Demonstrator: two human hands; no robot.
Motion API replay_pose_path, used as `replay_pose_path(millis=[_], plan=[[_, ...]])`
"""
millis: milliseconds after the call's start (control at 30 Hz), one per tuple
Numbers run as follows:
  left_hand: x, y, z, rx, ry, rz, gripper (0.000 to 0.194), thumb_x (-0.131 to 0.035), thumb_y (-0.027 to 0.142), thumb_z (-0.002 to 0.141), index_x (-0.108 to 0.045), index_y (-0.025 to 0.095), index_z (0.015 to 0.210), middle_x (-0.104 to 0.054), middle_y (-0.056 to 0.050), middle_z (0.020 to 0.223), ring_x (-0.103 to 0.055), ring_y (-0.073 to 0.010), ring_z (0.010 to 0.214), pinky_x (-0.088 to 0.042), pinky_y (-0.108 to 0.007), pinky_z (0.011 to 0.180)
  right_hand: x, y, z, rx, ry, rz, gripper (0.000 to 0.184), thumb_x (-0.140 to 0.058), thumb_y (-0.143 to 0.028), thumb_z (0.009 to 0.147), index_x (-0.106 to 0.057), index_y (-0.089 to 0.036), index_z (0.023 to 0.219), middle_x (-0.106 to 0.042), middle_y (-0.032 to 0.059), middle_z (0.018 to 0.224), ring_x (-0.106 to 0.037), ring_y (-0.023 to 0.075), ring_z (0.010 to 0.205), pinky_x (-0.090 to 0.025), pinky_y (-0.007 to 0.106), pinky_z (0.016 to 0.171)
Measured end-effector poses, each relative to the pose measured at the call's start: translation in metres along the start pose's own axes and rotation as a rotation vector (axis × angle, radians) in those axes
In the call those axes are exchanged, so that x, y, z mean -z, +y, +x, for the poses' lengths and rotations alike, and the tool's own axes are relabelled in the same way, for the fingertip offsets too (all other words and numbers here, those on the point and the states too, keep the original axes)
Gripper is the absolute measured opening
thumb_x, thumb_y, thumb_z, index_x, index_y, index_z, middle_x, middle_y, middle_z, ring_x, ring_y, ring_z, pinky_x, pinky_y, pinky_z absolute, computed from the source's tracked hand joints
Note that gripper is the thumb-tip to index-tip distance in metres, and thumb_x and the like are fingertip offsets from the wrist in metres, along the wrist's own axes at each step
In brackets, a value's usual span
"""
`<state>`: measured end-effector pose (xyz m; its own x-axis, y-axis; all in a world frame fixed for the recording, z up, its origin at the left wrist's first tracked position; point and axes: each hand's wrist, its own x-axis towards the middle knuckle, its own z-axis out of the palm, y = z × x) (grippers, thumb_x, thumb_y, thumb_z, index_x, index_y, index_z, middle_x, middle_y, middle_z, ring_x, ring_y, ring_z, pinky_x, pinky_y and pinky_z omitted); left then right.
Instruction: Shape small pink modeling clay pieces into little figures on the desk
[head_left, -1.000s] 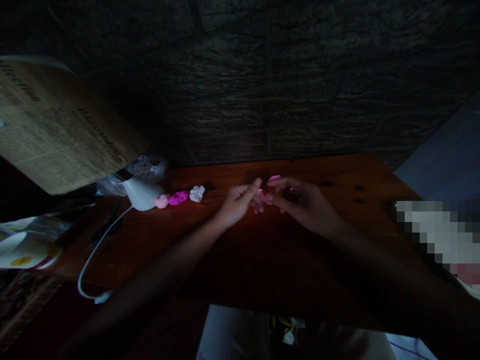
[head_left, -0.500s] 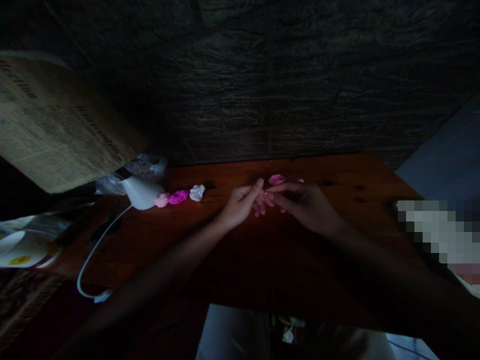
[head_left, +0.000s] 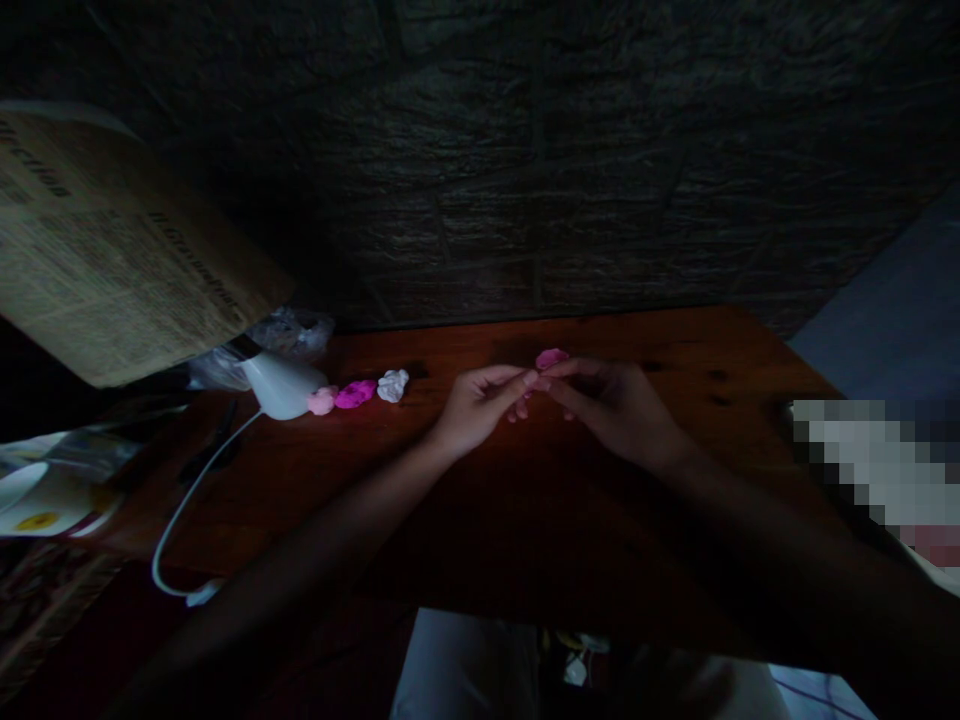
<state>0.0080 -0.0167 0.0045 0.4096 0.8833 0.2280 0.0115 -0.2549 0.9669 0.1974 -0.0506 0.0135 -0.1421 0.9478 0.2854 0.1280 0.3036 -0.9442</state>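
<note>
Above the wooden table (head_left: 465, 520), the fingertips of my two hands meet. My left hand (head_left: 484, 405) is closed, its thumb pressed against the fingers. My right hand (head_left: 611, 405) pinches with thumb and index finger at the same spot. A small bit of pink clay is between the fingertips, mostly hidden by them. Just behind my fingers lies a flattened pink clay piece (head_left: 552, 357). To the left, a light pink lump (head_left: 322, 400), a magenta lump (head_left: 355, 394) and a white lump (head_left: 393, 385) of clay sit in a row.
A white lamp-like base (head_left: 281, 388) with a white cable (head_left: 171, 530) stands left of the lumps. Beside it are crumpled clear plastic (head_left: 300, 330) and a large printed brown paper shade or sheet (head_left: 127, 260). A white cup (head_left: 52, 500) is far left. A dark stone-patterned wall (head_left: 525, 180) rises behind the table.
My left thumb has come down and forward onto the right fingertips, closing the gap between my hands. The flattened pink piece stays behind them; the lumps have not moved.
</note>
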Motion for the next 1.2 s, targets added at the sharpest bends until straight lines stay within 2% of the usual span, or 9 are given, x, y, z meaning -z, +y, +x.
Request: replay_pose_path(millis=[167, 267, 333, 433, 567, 767, 933, 1200], plan=[[0.0004, -0.0012, -0.0001, -0.010, 0.032, -0.028, 0.033, -0.080, 0.052, 0.081, -0.079, 0.020, 0.090, -0.071, -0.001, 0.069, -0.059, -0.0089, 0.056, -0.050, -0.023, 0.053, -0.0006, 0.0002, 0.0000, 0.008, -0.003, -0.014, 0.039, -0.076, -0.057, 0.082, -0.081, -0.020, 0.092, -0.073, 0.0108, 0.112, -0.067, 0.0154, 0.074, -0.059, 0.027, 0.055], [0.0006, -0.0012, 0.0006, -0.023, 0.046, -0.042, 0.031, -0.079, 0.050, 0.082, -0.078, 0.020, 0.088, -0.069, 0.001, 0.067, -0.058, -0.0081, 0.055, -0.049, -0.022, 0.053, -0.0014, -0.0009, 0.0001, 0.047, -0.025, -0.012, 0.039, -0.073, -0.057, 0.085, -0.081, -0.020, 0.092, -0.074, 0.0099, 0.110, -0.066, 0.0143, 0.071, -0.060, 0.026, 0.055], [0.0008, -0.0017, 0.0015, -0.031, 0.044, -0.046, 0.032, -0.078, 0.051, 0.083, -0.077, 0.019, 0.088, -0.068, 0.001, 0.066, -0.056, -0.0075, 0.054, -0.049, -0.021, 0.053, -0.0015, -0.0023, 0.0003, 0.055, -0.034, -0.015, 0.039, -0.072, -0.057, 0.086, -0.081, -0.020, 0.093, -0.075, 0.0099, 0.109, -0.069, 0.0164, 0.077, -0.060, 0.026, 0.055], [0.0013, -0.0037, 0.0029, -0.044, 0.037, -0.085, 0.032, -0.077, 0.050, 0.084, -0.076, 0.019, 0.092, -0.070, 0.000, 0.071, -0.057, -0.0073, 0.056, -0.047, -0.020, 0.052, -0.0009, -0.0037, 0.0008, 0.028, -0.009, -0.025, 0.038, -0.073, -0.057, 0.086, -0.082, -0.021, 0.096, -0.076, 0.0101, 0.110, -0.071, 0.0195, 0.083, -0.060, 0.025, 0.054], [0.0024, -0.0065, 0.0046, 0.002, 0.052, -0.155, 0.029, -0.079, 0.043, 0.084, -0.076, 0.018, 0.099, -0.075, -0.005, 0.085, -0.063, -0.0095, 0.066, -0.046, -0.020, 0.054, 0.0003, -0.0025, 0.0016, -0.027, 0.040, -0.036, 0.034, -0.071, -0.051, 0.088, -0.082, -0.021, 0.099, -0.076, 0.0102, 0.117, -0.072, 0.0177, 0.079, -0.062, 0.026, 0.055], [0.0018, -0.0066, 0.0058, 0.031, 0.021, -0.259, 0.029, -0.077, 0.045, 0.086, -0.072, 0.017, 0.094, -0.069, -0.003, 0.077, -0.063, -0.0101, 0.068, -0.045, -0.019, 0.054, -0.0010, -0.0002, 0.0010, -0.029, 0.039, -0.050, 0.034, -0.069, -0.052, 0.088, -0.083, -0.021, 0.097, -0.077, 0.0096, 0.110, -0.072, 0.0181, 0.077, -0.062, 0.026, 0.054], [-0.0009, -0.0056, 0.0053, 0.024, -0.002, -0.313, 0.031, -0.080, 0.044, 0.083, -0.068, 0.017, 0.094, -0.071, -0.003, 0.086, -0.060, -0.0083, 0.065, -0.044, -0.019, 0.052, -0.0021, -0.0017, 0.0016, -0.029, 0.043, -0.046, 0.037, -0.072, -0.056, 0.084, -0.083, -0.022, 0.093, -0.077, 0.0094, 0.111, -0.071, 0.0172, 0.074, -0.063, 0.027, 0.053], [0.0009, -0.0053, 0.0042, -0.003, -0.032, -0.243, 0.032, -0.076, 0.046, 0.086, -0.066, 0.016, 0.089, -0.073, -0.004, 0.086, -0.056, -0.0064, 0.060, -0.045, -0.019, 0.053, -0.0008, -0.0032, 0.0014, -0.041, 0.037, -0.057, 0.035, -0.071, -0.053, 0.086, -0.083, -0.021, 0.094, -0.077, 0.0096, 0.111, -0.071, 0.0177, 0.077, -0.063, 0.026, 0.054]])
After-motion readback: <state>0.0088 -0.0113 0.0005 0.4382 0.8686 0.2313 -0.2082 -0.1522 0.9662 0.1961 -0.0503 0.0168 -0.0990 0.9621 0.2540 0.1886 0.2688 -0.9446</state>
